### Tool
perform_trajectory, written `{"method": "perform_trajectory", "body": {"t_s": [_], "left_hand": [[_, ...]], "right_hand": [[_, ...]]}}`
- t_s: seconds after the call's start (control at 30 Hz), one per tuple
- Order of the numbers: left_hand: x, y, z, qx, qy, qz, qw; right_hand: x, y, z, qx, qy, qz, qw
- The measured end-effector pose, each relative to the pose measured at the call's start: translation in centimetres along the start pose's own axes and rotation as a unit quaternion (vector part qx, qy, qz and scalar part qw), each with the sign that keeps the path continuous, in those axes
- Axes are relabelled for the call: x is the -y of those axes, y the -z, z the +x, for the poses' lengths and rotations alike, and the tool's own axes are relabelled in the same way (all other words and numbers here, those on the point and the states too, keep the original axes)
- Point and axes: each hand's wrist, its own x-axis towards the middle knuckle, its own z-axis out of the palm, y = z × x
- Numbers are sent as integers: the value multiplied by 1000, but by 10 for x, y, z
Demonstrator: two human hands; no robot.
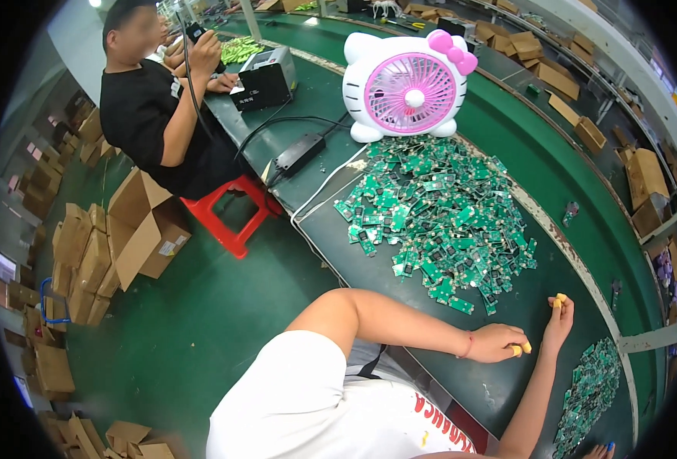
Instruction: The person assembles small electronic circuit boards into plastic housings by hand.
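Observation:
My left hand (pixel 499 342) rests on the dark green bench top (pixel 507 390), fingers curled, with yellow finger cots on two fingertips and nothing visible in it. My right hand (pixel 559 315) is lifted just to its right, yellow-capped fingertips pinched together; whether it pinches anything I cannot make out. A large heap of small green circuit boards (pixel 438 218) lies on the bench beyond both hands. A smaller pile of green boards (pixel 592 390) sits to the right of my right forearm.
A white and pink cat-shaped desk fan (pixel 406 88) stands behind the heap. A co-worker in black (pixel 151 115) sits on a red stool (pixel 227 218) at the left by a black box device (pixel 265 80). Cardboard boxes (pixel 135 233) line the green floor.

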Motion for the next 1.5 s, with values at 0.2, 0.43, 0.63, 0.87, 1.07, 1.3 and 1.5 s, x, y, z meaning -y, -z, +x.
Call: {"method": "perform_trajectory", "body": {"t_s": [0.2,0.43,0.63,0.87,1.07,1.3,1.5], "left_hand": [[-10,7,3,37,31,-46,998],[-8,7,1,27,21,-69,997],[-7,3,4,35,12,-83,996],[-9,4,3,37,29,-92,995],[-7,8,3,44,22,-89,995],[-11,7,4,50,25,-91,994],[-8,5,5,45,32,-95,994]], "right_hand": [[11,-2,-5,22,5,-42,999],[17,-7,-7,42,2,-62,997],[12,2,-6,42,2,-71,997],[18,-2,-7,47,1,-80,996],[14,-4,-6,45,10,-68,997],[14,-2,-7,39,9,-74,996],[14,0,-5,45,16,-89,995]]}}
